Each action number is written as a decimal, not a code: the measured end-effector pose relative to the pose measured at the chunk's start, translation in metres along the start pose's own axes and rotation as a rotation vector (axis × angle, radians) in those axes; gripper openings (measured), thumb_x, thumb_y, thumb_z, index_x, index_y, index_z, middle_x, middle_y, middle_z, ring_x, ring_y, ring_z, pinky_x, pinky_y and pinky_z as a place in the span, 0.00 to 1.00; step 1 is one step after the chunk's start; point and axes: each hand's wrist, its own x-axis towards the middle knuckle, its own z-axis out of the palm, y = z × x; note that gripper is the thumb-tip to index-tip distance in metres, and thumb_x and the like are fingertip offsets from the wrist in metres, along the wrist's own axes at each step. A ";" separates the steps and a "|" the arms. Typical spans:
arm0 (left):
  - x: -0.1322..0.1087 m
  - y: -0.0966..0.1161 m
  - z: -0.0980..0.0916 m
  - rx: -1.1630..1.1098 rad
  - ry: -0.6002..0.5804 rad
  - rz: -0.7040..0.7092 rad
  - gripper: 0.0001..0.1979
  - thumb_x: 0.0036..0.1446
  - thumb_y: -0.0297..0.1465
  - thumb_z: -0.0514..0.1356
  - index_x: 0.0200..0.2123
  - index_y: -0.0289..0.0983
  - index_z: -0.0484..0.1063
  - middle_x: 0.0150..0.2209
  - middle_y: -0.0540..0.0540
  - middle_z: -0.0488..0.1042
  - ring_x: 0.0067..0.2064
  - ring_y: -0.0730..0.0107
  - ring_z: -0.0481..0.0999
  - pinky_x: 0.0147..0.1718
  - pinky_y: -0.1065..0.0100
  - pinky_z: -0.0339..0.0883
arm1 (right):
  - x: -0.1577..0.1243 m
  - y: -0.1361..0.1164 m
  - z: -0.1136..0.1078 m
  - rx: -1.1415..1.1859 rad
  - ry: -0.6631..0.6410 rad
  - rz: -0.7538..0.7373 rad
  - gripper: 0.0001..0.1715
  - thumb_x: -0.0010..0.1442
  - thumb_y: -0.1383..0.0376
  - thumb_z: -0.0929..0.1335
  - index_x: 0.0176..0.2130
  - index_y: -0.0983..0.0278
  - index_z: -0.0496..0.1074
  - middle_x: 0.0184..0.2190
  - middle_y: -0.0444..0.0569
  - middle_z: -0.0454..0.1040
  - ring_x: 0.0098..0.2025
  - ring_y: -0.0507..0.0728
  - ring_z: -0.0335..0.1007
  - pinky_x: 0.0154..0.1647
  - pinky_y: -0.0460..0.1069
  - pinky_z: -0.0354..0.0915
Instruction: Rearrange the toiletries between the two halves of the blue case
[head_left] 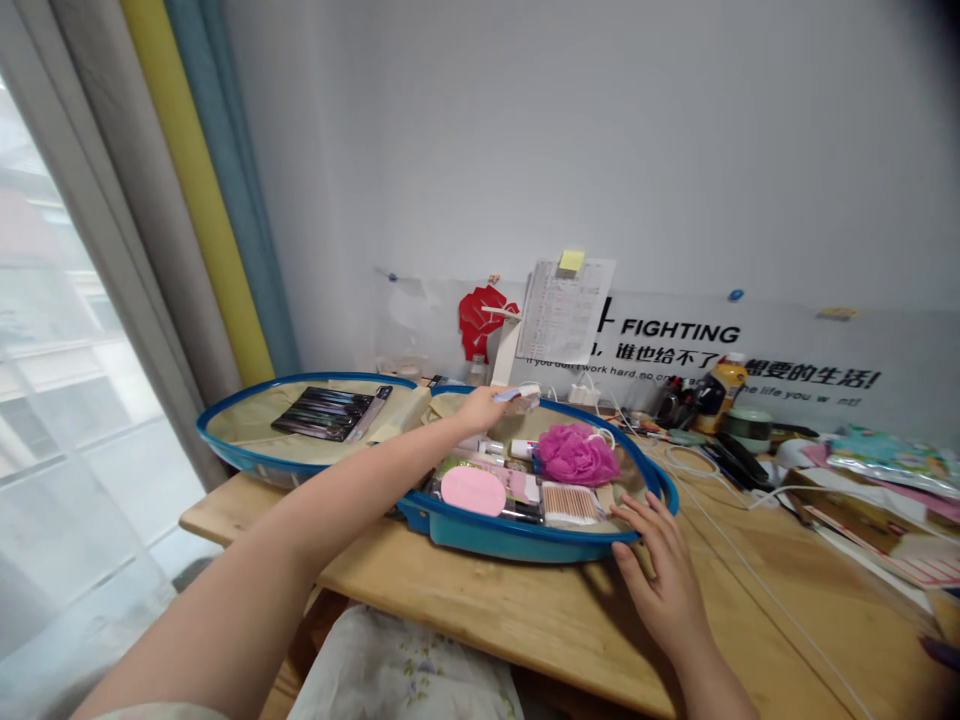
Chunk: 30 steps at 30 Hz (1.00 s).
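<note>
1. The left hand (480,411) pinches a small clear packet with a bluish part (519,398) at the far side of the open case (495,533), over its right half; whether the packet touches the lining cannot be told.
2. The right hand (666,580) holds nothing visible; its fingers are loosely spread, with the tips at the near right rim. A light, steady touch there would probably keep the case from sliding on the wooden table (450,588).
3. The left forearm passes low over the case, so a slightly raised wrist seems wise, to avoid dragging the contents.
4. A gentle pinch near the packet's edge should suit it, since it looks thin and slippery; firm squeezing could crumple it.
5. The case is two rounded shells, glossy blue at the rim, with a beige interior.
6. In the right shell, a smooth pink oval (473,490) lies flat beside a clear pack of thin sticks (570,505); behind these sits a ruffled magenta mesh puff (576,455), soft and likely to snag.
7. In the left shell lies a flat, shiny pack of slender dark tools (330,413).
</note>
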 end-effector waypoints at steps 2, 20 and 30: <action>-0.007 -0.004 0.010 0.054 -0.107 0.050 0.19 0.59 0.33 0.52 0.50 0.38 0.74 0.47 0.47 0.78 0.50 0.62 0.74 0.51 0.64 0.66 | -0.001 0.001 0.000 -0.003 0.000 0.005 0.19 0.63 0.56 0.61 0.51 0.59 0.68 0.52 0.53 0.71 0.62 0.65 0.58 0.56 0.63 0.63; -0.035 0.000 0.010 0.667 -0.752 0.186 0.29 0.64 0.48 0.43 0.62 0.40 0.60 0.66 0.40 0.54 0.68 0.55 0.51 0.64 0.48 0.42 | 0.000 0.002 0.001 -0.016 0.006 -0.004 0.19 0.63 0.56 0.61 0.51 0.59 0.68 0.51 0.53 0.71 0.61 0.65 0.59 0.55 0.63 0.63; -0.025 -0.021 -0.055 0.706 -0.384 0.154 0.27 0.68 0.38 0.33 0.64 0.41 0.56 0.65 0.49 0.58 0.66 0.70 0.56 0.63 0.67 0.49 | 0.001 0.006 0.003 -0.025 0.020 -0.035 0.20 0.63 0.55 0.60 0.50 0.60 0.68 0.50 0.54 0.71 0.61 0.66 0.59 0.56 0.64 0.61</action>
